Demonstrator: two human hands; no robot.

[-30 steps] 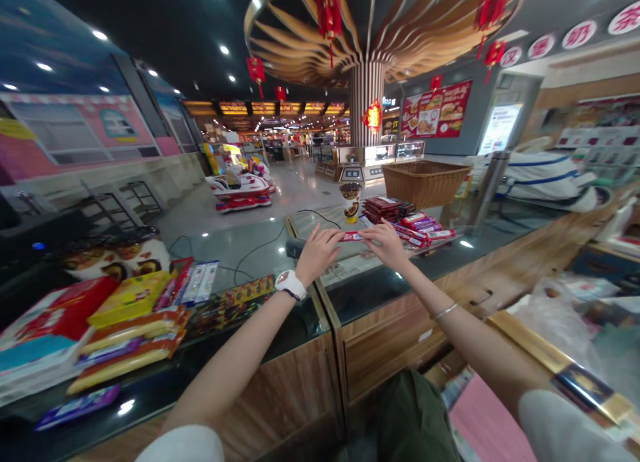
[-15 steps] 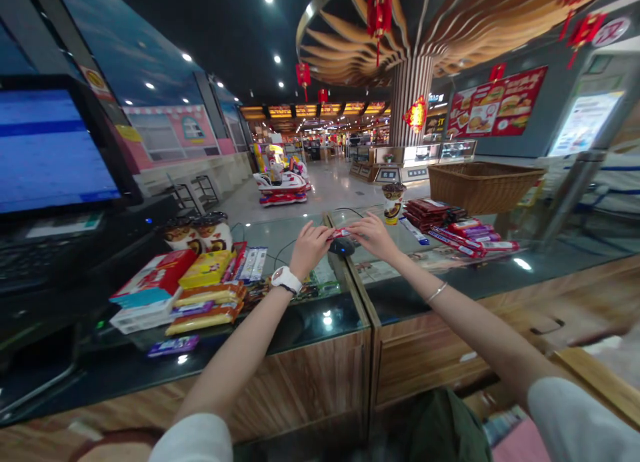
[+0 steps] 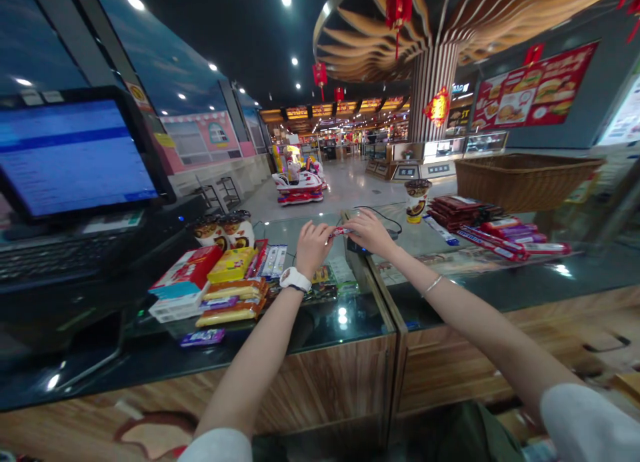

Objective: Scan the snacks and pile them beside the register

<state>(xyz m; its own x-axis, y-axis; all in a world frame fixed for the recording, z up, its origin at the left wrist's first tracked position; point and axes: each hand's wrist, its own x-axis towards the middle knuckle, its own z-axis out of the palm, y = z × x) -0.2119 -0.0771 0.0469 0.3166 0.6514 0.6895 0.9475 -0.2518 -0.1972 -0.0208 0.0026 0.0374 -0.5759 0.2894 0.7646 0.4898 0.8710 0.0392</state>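
Both of my hands hold a small red-wrapped snack bar (image 3: 341,231) above the glass counter, one at each end. My left hand (image 3: 313,247), with a white watch at the wrist, pinches its left end. The other end is between the fingers of my right hand (image 3: 371,233), which has a thin bangle on the forearm. Behind my right hand, a black device (image 3: 356,247) with a blue light is partly hidden. Left of my left hand lie white-and-blue sticks (image 3: 275,261), a yellow box (image 3: 231,265) and yellow-brown packets (image 3: 234,301).
A monitor (image 3: 80,157) and keyboard (image 3: 50,259) stand at the left. Printed cups (image 3: 239,231) sit behind a red box (image 3: 193,269). To the right are another cup (image 3: 417,201), dark red packets (image 3: 457,213), red and purple bars (image 3: 515,239) and a wicker basket (image 3: 525,182).
My view has turned left, so the counter goods appear farther right and more of the monitor shows. Both hands still hold the snack bar, now slightly left of the black device.
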